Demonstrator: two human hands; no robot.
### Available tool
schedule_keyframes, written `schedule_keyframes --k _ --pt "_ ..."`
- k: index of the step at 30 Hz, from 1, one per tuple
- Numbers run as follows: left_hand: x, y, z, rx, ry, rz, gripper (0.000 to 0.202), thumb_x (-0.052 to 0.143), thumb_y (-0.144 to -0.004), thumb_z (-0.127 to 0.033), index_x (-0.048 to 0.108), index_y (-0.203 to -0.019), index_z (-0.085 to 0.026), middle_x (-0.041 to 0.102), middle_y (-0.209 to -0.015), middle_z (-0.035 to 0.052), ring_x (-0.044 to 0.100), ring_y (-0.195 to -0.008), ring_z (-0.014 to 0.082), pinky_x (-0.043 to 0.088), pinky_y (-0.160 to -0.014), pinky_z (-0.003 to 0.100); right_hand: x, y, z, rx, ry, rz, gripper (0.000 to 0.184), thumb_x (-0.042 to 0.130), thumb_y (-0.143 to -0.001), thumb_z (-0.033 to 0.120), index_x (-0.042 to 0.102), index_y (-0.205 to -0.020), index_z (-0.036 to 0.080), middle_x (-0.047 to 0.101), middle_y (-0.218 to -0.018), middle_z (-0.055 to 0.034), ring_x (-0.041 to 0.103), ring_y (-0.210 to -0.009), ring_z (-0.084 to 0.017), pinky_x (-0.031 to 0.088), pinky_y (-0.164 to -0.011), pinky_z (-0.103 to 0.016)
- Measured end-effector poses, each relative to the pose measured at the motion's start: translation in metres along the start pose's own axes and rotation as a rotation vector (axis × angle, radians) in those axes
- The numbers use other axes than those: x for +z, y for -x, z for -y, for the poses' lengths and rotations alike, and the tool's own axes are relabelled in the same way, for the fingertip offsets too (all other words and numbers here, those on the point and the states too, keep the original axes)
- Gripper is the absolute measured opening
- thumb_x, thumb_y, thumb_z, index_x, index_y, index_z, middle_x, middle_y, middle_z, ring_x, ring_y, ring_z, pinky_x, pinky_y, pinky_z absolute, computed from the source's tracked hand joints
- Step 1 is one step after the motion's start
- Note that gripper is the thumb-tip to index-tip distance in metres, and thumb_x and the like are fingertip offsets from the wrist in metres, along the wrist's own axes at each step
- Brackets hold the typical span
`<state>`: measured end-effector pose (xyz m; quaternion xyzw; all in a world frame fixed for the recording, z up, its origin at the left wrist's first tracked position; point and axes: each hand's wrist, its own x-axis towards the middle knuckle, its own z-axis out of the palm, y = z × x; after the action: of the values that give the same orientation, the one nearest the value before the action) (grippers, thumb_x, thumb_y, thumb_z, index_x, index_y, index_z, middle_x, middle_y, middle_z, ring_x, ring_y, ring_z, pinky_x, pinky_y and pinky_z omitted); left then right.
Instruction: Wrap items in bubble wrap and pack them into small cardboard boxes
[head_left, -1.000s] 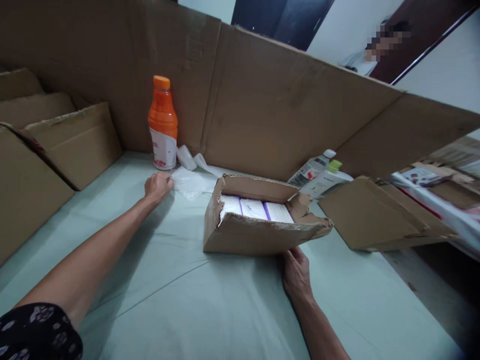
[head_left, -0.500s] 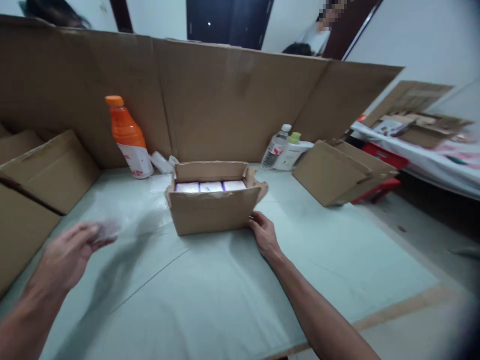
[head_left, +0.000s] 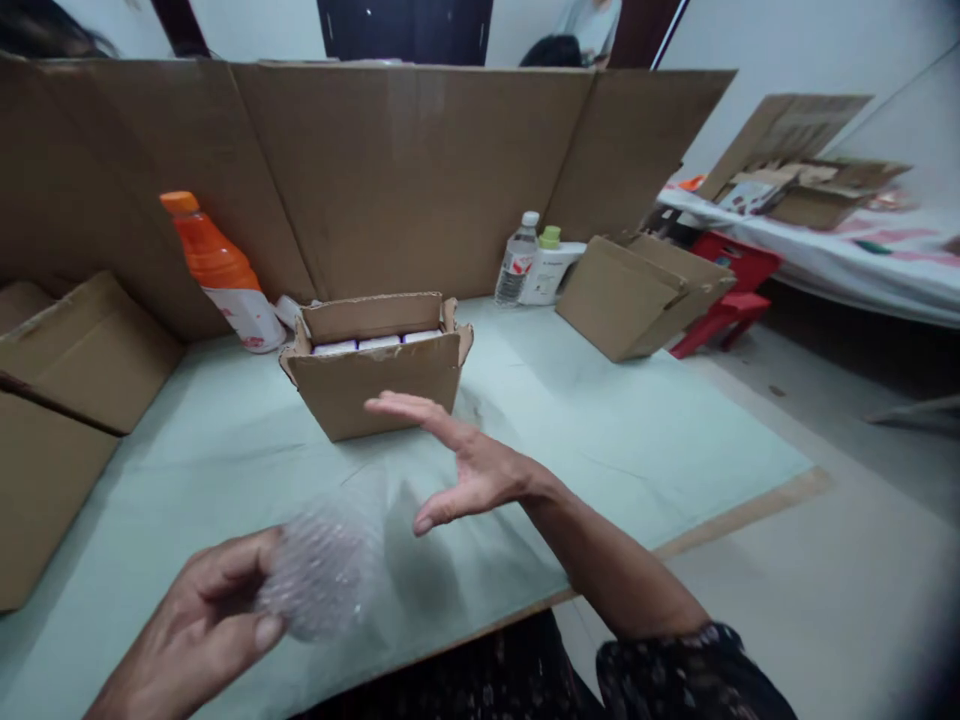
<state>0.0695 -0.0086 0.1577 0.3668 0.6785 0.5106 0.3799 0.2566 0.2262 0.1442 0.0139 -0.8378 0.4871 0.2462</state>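
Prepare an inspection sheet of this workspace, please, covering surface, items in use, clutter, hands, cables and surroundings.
Surface: pale green covering, lightly creased.
Items in use: bubble wrap, motion-blurred; open cardboard box containing white packs.
Clutter: orange bottle, clear bottle, white bottle.
Hands: left hand grips bubble wrap; right hand open, raised.
Cables: nothing seen on the covering.
Surroundings: cardboard screen behind; people beyond, partly visible.

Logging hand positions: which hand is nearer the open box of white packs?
Right hand: this side of the box, partly overlapping it in view. The left hand is farther, at its near left, holding bubble wrap.
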Motion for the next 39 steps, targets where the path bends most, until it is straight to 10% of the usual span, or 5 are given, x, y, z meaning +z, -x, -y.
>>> schedule_keyframes --k 6,11,22,31,39 --pt "0.001 0.0 0.004 -0.054 0.205 0.003 0.024 0.08 -0.066 -0.047 0.067 -0.068 -0.028 0.062 -0.066 0.0018 0.059 -0.065 0.0215 0.053 -0.063 0.035 0.035 0.026 -0.046 0.345 -0.551 0.341 0.043 0.088 -0.067 0.05 0.072 -0.088 0.016 0.072 -0.083 0.0006 0.066 -0.078 -0.013 0.052 -0.079 -0.026" --pt "-0.017 -0.013 0.043 -0.084 0.185 -0.198 0.023 0.083 -0.063 -0.039 0.067 -0.072 -0.026 0.065 -0.068 0.0 0.061 -0.068 0.0196 0.054 -0.066 0.033 0.022 0.068 -0.049 0.556 -0.661 0.14 0.031 0.084 -0.073 0.042 0.072 -0.085 0.017 0.071 -0.077 0.0022 0.062 -0.067 -0.01 0.05 -0.066 -0.023" --pt "-0.004 -0.021 0.084 0.077 -0.544 -0.325 0.058 0.063 -0.084 -0.056 0.06 -0.131 -0.021 0.071 -0.109 0.0085 0.067 -0.086 0.0223 0.052 -0.063 0.03 -0.009 0.076 -0.06 0.409 0.677 -0.41 0.02 0.064 -0.088 0.019 0.072 -0.107 0.02 0.07 -0.125 -0.0096 0.061 -0.117 -0.028 0.045 -0.105 -0.053" --pt "0.048 -0.065 0.102 0.678 -0.986 0.003 0.021 0.049 -0.096 -0.024 0.069 -0.101 -0.018 0.072 -0.098 0.0101 0.062 -0.09 0.0267 0.051 -0.082 0.04 0.083 0.047 -0.053 0.153 0.723 0.281 0.035 0.059 -0.098 0.026 0.063 -0.132 0.018 0.052 -0.153 -0.0149 0.05 -0.138 -0.028 0.044 -0.108 -0.048" --pt "0.039 -0.057 0.115 0.68 -0.974 -0.062 0.026 0.047 -0.099 -0.028 0.069 -0.109 -0.019 0.07 -0.116 0.0135 0.062 -0.102 0.0274 0.049 -0.086 0.041 0.0 0.156 -0.052 0.577 0.883 -0.23 0.03 0.054 -0.097 0.028 0.07 -0.122 0.021 0.066 -0.138 -0.0123 0.057 -0.132 -0.03 0.044 -0.107 -0.053"
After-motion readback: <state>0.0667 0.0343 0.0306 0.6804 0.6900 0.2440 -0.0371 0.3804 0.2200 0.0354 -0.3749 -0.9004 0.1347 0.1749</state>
